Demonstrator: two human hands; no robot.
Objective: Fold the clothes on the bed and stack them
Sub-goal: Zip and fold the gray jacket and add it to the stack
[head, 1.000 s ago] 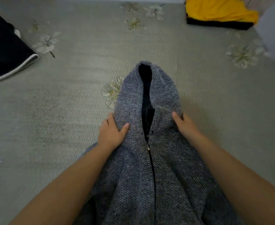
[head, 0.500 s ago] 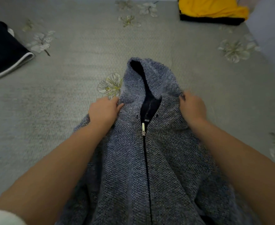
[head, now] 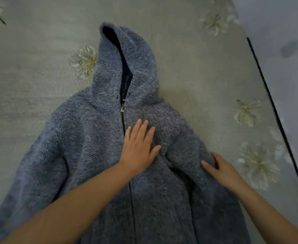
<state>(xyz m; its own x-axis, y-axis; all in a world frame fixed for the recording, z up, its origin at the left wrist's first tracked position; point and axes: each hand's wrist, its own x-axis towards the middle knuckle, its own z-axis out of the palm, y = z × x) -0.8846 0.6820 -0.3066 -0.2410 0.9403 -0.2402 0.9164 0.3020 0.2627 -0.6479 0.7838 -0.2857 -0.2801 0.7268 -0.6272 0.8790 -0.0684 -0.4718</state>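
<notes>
The grey knit hooded jacket [head: 91, 147] lies front-up on the flower-printed bed cover [head: 30, 67]. Its long axis runs away from the person, hood [head: 137, 55] pointing to the far end, zip [head: 123, 118] closed along the centre line. The left hand [head: 137, 147] lies flat, palm down, fingers spread, on the chest panel just right of the zip; it grips nothing. The right hand [head: 220, 169] rests on the jacket's right sleeve near the armpit, fingers loosely curled over a fold of fabric; a closed pinch cannot be confirmed.
</notes>
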